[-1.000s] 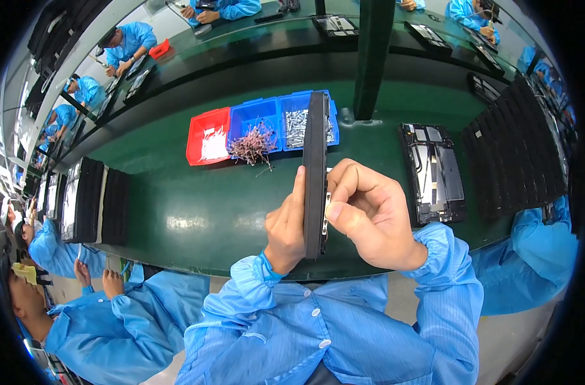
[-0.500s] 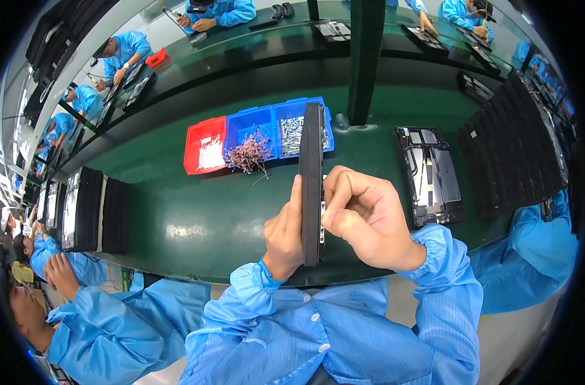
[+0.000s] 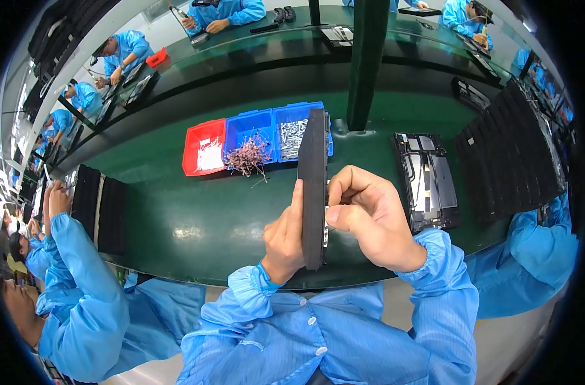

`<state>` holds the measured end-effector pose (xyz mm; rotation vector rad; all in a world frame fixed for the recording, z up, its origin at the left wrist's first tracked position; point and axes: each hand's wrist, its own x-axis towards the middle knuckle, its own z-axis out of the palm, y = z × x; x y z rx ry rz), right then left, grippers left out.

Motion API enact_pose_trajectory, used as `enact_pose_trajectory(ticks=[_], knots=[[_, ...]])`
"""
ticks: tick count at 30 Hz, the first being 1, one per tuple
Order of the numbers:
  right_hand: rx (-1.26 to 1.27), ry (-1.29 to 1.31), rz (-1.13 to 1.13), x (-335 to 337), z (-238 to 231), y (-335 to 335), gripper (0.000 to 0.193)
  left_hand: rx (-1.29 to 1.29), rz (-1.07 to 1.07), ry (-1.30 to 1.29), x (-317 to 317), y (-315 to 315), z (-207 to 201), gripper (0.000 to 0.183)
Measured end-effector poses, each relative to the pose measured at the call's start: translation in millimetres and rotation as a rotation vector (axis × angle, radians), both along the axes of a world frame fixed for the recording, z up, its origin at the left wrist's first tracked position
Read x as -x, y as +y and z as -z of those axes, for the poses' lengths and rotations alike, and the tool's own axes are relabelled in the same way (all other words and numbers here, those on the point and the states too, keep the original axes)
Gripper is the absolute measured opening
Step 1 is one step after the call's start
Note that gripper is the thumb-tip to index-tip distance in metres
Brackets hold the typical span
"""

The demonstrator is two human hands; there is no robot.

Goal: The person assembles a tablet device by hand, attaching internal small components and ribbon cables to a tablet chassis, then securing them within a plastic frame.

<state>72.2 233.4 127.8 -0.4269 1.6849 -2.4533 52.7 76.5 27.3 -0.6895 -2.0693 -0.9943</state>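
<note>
I hold a thin black panel (image 3: 313, 173) upright on its edge over the green table (image 3: 196, 224), seen edge-on. My left hand (image 3: 285, 239) grips its left face from behind, thumb up along the panel. My right hand (image 3: 369, 215) presses against the right face, fingers curled and fingertips pinched at the panel's edge near the middle. Whether the fingertips hold a small part is hidden. Both sleeves are blue.
A red bin (image 3: 204, 147) and two blue bins (image 3: 257, 128) with small parts and a tangle of wires (image 3: 249, 157) stand behind the panel. An opened black device (image 3: 427, 179) lies to the right, beside stacked black trays (image 3: 514, 154). A green post (image 3: 367, 58) rises behind. Co-workers in blue sit at left and across.
The panel and both hands have stayed almost still; the view has shifted slightly. The co-worker at left has raised an arm.
</note>
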Motion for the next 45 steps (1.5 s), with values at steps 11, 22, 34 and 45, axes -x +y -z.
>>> enact_pose_trajectory(ticks=[11, 22, 34, 45], knots=[[0.110, 0.239, 0.097, -17, 36, -18, 0.032, 0.076, 0.000, 0.067, -4, 4, -8, 0.056], [-0.750, 0.500, 0.498, -5, 29, 68, 0.039, -0.568, 0.297, -0.552, -25, -19, -22, 0.014], [-0.383, -0.205, 0.717, -34, 83, 200, 0.051, -0.385, 0.726, -1.367, 8, 1, -1, 0.069], [-0.585, -0.325, 0.700, -16, 109, 248, 0.050, -0.092, 0.437, -1.176, 19, -48, 22, 0.048]])
